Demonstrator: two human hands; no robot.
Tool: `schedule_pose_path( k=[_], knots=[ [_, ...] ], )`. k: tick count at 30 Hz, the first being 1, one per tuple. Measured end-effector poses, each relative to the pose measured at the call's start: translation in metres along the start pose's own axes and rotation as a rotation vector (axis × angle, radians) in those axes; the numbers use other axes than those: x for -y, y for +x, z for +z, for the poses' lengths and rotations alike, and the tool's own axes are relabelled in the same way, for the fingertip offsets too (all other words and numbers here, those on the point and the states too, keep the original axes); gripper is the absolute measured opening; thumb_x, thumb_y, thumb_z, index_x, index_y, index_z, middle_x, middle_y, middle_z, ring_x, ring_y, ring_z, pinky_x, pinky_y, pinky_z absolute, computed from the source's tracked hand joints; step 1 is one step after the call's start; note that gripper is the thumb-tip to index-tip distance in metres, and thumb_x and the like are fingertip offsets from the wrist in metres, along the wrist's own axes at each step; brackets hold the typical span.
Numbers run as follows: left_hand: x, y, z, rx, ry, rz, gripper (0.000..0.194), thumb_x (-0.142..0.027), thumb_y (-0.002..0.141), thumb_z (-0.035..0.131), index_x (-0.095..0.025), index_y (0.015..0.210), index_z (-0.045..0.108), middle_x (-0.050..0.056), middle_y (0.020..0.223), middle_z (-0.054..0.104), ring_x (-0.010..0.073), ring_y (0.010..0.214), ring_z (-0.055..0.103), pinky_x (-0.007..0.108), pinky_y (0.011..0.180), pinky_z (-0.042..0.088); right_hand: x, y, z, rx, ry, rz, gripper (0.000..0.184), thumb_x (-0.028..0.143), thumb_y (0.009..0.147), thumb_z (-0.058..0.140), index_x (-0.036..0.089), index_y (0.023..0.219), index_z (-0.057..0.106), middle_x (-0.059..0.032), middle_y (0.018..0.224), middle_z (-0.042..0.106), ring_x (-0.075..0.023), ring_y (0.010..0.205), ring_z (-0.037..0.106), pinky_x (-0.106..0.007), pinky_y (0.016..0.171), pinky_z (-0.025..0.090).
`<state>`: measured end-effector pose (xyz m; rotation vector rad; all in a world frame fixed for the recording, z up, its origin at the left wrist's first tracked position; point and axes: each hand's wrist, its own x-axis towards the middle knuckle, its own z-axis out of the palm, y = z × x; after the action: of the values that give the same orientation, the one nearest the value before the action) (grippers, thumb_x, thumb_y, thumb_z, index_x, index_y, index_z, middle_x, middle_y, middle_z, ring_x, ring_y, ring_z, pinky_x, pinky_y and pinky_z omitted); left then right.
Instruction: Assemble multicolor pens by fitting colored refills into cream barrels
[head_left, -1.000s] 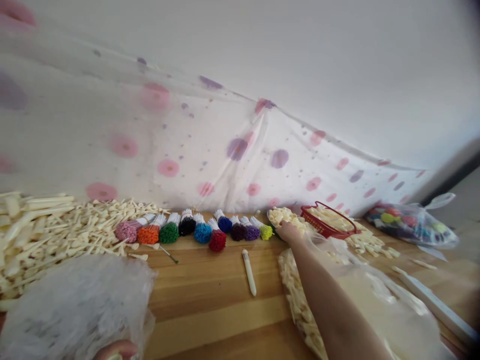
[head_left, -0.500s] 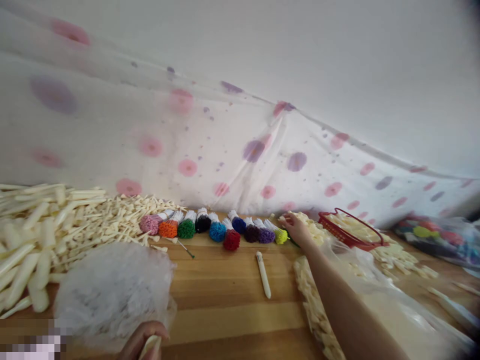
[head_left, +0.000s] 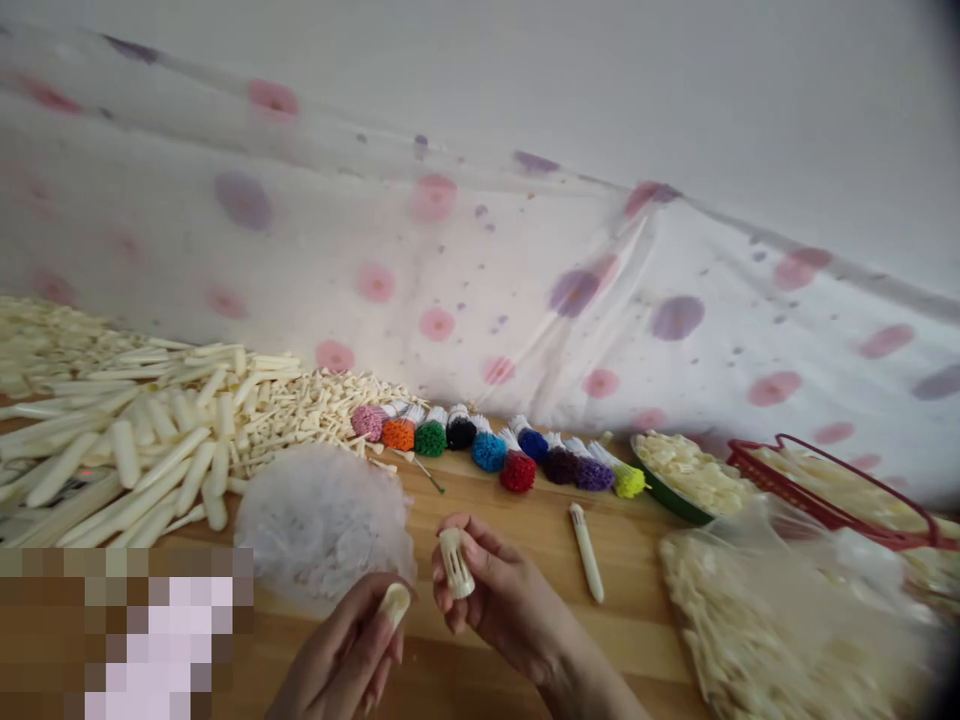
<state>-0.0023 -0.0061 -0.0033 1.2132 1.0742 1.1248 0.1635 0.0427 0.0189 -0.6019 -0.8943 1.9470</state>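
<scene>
Here, left hand (head_left: 346,645) grips 1 piece (head_left: 394,602), right hand (head_left: 504,598) 1 cylinder (head_left: 456,565) (spotted sheet (head_left: 337,240) behind wooden tabletop (head_left: 631,610)).

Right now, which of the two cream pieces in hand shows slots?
The slotted cream piece in the right hand: long openings run along its side. The smooth cream piece in the left hand shows none, though it is partly hidden.

Cream piece (head_left: 454,562), pink-spotted white sheet (head_left: 480,275)

Pale wall (head_left: 712,90), pink-and-purple patterned sheet (head_left: 315,230) below, wooden tabletop (head_left: 634,555).
</scene>
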Motion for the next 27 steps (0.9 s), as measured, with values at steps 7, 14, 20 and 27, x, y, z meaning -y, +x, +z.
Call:
schedule_pose_path(
  k=[7,14,20,27],
  knots=[
    [0.002,0.006,-0.007,-0.002,0.072,0.013,0.038,-0.057,0.084,0.044,-0.022,0.079,0.058,-0.005,0.057,0.052,0.0092,0.044,0.044,0.018,0.044,0.039,-0.014,0.005,-0.005,-0.05,-0.091,0.144,0.036,0.045,0.075,0.068,0.019,0.095,0.052,0.0008,0.067,0.064,-0.0097,0.043,0.06,-0.013,0.032,0.038],
    [0.005,0.003,-0.017,0.001,0.402,0.135,0.031,-0.046,0.087,0.043,-0.028,0.104,0.061,0.001,0.085,0.072,0.0171,0.076,0.066,0.022,0.069,0.053,0.0,-0.001,-0.001,-0.031,-0.57,-0.066,0.027,0.04,0.077,0.066,0.016,0.09,0.066,0.0006,0.075,0.059,-0.0067,0.058,0.05,-0.02,0.056,0.043],
    [0.002,0.003,-0.017,0.03,0.595,0.293,0.029,-0.027,0.088,0.044,-0.028,0.114,0.057,0.001,0.116,0.068,0.0175,0.1,0.065,0.021,0.079,0.053,0.013,-0.012,0.005,-0.03,-0.911,-0.225,0.01,0.025,0.083,0.06,0.018,0.09,0.06,0.0,0.078,0.059,-0.0119,0.071,0.052,-0.024,0.065,0.041],
    [0.006,0.005,-0.017,0.025,0.698,0.323,0.026,-0.029,0.088,0.044,-0.026,0.112,0.056,0.001,0.114,0.07,0.0176,0.1,0.067,0.02,0.075,0.056,0.015,-0.017,0.013,-0.071,-1.221,-0.261,0.007,0.016,0.08,0.061,0.018,0.086,0.062,0.0,0.076,0.061,-0.0128,0.069,0.055,-0.024,0.063,0.042]
  ],
)
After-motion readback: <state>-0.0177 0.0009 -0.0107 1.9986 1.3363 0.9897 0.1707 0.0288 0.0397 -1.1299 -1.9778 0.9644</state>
